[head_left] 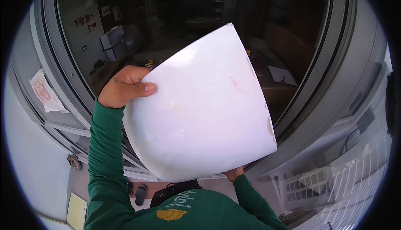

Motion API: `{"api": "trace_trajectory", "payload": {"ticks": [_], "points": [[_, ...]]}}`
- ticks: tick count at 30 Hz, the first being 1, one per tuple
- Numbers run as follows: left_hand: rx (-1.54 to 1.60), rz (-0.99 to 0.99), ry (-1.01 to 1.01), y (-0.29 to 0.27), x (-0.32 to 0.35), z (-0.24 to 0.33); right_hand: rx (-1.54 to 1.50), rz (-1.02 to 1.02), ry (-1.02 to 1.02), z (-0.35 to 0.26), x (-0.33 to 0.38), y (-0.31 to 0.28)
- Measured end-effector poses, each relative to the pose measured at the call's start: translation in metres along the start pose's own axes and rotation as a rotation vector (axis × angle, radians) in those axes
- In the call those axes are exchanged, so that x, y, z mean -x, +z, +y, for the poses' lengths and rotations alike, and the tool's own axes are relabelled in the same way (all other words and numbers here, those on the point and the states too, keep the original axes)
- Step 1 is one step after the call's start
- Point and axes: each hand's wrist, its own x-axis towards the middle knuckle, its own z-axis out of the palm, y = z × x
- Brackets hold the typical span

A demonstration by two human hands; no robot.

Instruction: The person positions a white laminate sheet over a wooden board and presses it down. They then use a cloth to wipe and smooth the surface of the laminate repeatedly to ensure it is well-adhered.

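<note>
One white sheet [204,109] is pinched at ten o'clock by the left hand [125,89]; the right hand [234,173], at six o'clock, is mostly hidden, grip indeterminable.

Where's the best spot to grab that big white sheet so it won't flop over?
Probably by two opposite edges, as now: the left hand pinches the upper left edge from the side, and the right hand supports the bottom edge from below. The white sheet is wide, thin and bowed, so one grip would let it sag.

A grey-framed window [321,84] shows a dim room, with a taped paper note [44,91] at left.
</note>
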Motion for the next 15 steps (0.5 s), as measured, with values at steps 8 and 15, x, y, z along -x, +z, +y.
{"api": "trace_trajectory", "payload": {"ticks": [8,15], "points": [[0.200,0.406,0.172,-0.041,-0.060,-0.066,-0.440,-0.532,-0.254,-0.152,-0.144,0.020],[0.352,0.629,0.046,-0.093,-0.119,-0.199,-0.258,-0.847,-0.376,-0.276,-0.235,0.057]]}}
